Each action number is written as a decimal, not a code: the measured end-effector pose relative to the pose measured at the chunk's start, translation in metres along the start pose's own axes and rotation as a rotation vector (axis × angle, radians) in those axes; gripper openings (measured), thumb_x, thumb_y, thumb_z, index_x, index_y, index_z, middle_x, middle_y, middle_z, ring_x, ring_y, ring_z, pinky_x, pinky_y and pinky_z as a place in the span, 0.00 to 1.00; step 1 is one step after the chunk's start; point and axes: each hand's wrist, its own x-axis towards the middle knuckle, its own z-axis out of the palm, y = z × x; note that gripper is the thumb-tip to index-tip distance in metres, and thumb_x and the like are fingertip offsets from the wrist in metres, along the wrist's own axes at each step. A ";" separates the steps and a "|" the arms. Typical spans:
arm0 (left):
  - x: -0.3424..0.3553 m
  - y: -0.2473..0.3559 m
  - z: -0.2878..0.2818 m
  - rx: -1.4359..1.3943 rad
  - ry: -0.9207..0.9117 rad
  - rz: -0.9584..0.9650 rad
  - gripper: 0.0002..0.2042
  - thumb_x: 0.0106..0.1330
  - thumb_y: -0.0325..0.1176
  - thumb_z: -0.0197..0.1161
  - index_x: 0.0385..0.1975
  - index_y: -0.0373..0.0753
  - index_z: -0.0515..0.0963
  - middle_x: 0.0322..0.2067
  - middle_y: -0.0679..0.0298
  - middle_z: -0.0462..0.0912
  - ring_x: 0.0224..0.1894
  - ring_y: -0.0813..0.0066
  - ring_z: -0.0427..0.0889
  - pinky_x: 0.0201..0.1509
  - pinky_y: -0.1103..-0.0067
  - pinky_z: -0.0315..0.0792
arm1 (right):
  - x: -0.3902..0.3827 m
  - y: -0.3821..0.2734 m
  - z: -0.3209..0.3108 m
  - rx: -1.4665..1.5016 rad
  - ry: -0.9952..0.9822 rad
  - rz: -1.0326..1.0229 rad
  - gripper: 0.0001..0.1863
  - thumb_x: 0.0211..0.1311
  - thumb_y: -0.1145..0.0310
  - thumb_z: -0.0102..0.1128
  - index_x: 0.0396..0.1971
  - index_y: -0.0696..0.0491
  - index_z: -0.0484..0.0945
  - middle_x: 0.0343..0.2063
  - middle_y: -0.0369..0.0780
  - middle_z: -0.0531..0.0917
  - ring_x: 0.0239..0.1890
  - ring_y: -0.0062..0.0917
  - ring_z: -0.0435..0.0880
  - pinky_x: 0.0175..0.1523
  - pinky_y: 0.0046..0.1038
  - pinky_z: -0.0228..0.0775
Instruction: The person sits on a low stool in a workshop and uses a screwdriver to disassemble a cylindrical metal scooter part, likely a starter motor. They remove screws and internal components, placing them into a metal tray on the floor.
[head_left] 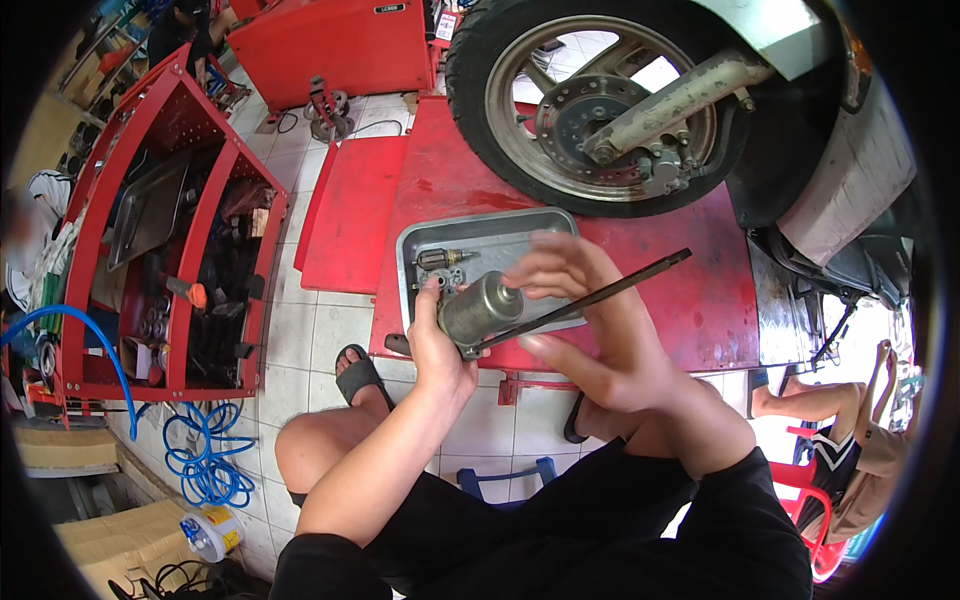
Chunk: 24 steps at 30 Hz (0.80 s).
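Note:
My left hand (447, 350) is closed around a dull grey starter motor housing (482, 308), a metal cylinder with a small boss at its upper end. A long dark flat metal bar (615, 290) runs from beneath the housing up to the right; a dark handle end (397, 345) sticks out left of my left hand. My right hand (610, 345), slightly blurred, is open, with fingers spread near the housing's boss and the bar crossing its palm. Behind the housing, a metal tray (408, 245) holds a dark cylindrical part with a shaft (440, 259) and small metal parts (440, 278).
The tray rests on a red lift platform (680, 290) beneath a motorcycle's front wheel (470, 130). A red tool cart (175, 340) stands left, with a coiled blue hose (208, 455) on the tiled floor. Another person (860, 440) sits at the right edge.

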 end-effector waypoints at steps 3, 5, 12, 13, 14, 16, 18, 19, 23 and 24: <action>0.000 0.002 0.000 0.010 0.010 -0.007 0.22 0.72 0.55 0.49 0.41 0.40 0.76 0.29 0.63 0.83 0.23 0.72 0.81 0.16 0.78 0.68 | -0.002 0.000 0.002 0.247 0.029 0.039 0.29 0.60 0.82 0.65 0.62 0.61 0.69 0.52 0.48 0.81 0.52 0.33 0.85 0.59 0.34 0.75; 0.000 0.004 0.001 0.073 0.006 -0.028 0.23 0.73 0.55 0.43 0.43 0.41 0.76 0.31 0.64 0.84 0.26 0.75 0.82 0.17 0.79 0.67 | -0.005 0.004 -0.006 0.119 -0.011 0.068 0.28 0.60 0.81 0.65 0.62 0.60 0.70 0.53 0.47 0.81 0.49 0.33 0.86 0.58 0.34 0.76; 0.001 0.000 -0.002 -0.010 0.005 -0.053 0.22 0.71 0.55 0.52 0.40 0.40 0.76 0.28 0.63 0.83 0.21 0.72 0.80 0.15 0.78 0.67 | -0.003 0.003 -0.001 -0.034 0.045 0.036 0.26 0.58 0.83 0.66 0.58 0.59 0.73 0.49 0.44 0.83 0.46 0.30 0.88 0.52 0.31 0.79; 0.001 0.000 -0.001 -0.022 0.002 -0.058 0.22 0.71 0.55 0.52 0.40 0.40 0.76 0.28 0.63 0.83 0.21 0.72 0.80 0.15 0.78 0.67 | -0.002 0.002 0.001 0.059 0.061 0.018 0.26 0.58 0.83 0.66 0.58 0.60 0.73 0.50 0.45 0.83 0.46 0.29 0.88 0.51 0.31 0.79; 0.001 0.000 0.000 -0.035 -0.001 -0.062 0.22 0.71 0.55 0.52 0.40 0.40 0.76 0.28 0.63 0.83 0.21 0.72 0.80 0.14 0.78 0.66 | -0.003 0.002 0.003 0.152 0.077 -0.001 0.26 0.58 0.83 0.66 0.58 0.60 0.74 0.50 0.45 0.83 0.45 0.28 0.88 0.51 0.30 0.79; 0.000 0.003 0.002 0.021 0.018 -0.068 0.23 0.71 0.55 0.46 0.43 0.41 0.76 0.30 0.65 0.83 0.25 0.74 0.81 0.16 0.79 0.66 | -0.004 0.005 -0.003 0.080 0.009 0.016 0.25 0.57 0.81 0.68 0.56 0.60 0.75 0.50 0.46 0.82 0.45 0.27 0.88 0.48 0.29 0.80; -0.001 0.005 0.002 0.036 0.016 -0.060 0.23 0.71 0.56 0.46 0.43 0.41 0.76 0.30 0.65 0.83 0.25 0.74 0.81 0.16 0.79 0.66 | -0.005 0.012 -0.015 -0.241 -0.097 -0.058 0.23 0.57 0.80 0.69 0.54 0.60 0.76 0.51 0.48 0.82 0.45 0.27 0.88 0.45 0.29 0.80; 0.000 0.004 0.000 0.025 0.007 -0.049 0.22 0.71 0.56 0.49 0.42 0.41 0.76 0.29 0.64 0.83 0.24 0.73 0.81 0.16 0.79 0.66 | -0.008 0.011 -0.013 -0.264 -0.070 0.021 0.23 0.57 0.81 0.69 0.53 0.60 0.77 0.52 0.48 0.81 0.45 0.27 0.88 0.45 0.29 0.81; -0.001 0.002 0.001 -0.005 0.026 -0.059 0.22 0.70 0.56 0.52 0.41 0.41 0.76 0.28 0.64 0.83 0.22 0.72 0.80 0.15 0.78 0.66 | -0.003 0.009 0.000 -0.159 0.079 -0.046 0.26 0.59 0.83 0.65 0.59 0.62 0.71 0.44 0.45 0.86 0.41 0.30 0.89 0.48 0.28 0.80; 0.000 0.002 0.001 0.015 0.014 -0.056 0.22 0.71 0.56 0.49 0.42 0.41 0.76 0.29 0.64 0.83 0.24 0.73 0.81 0.16 0.79 0.66 | -0.002 0.008 0.003 -0.096 0.093 -0.036 0.27 0.59 0.83 0.64 0.60 0.63 0.69 0.41 0.44 0.87 0.41 0.30 0.89 0.49 0.27 0.80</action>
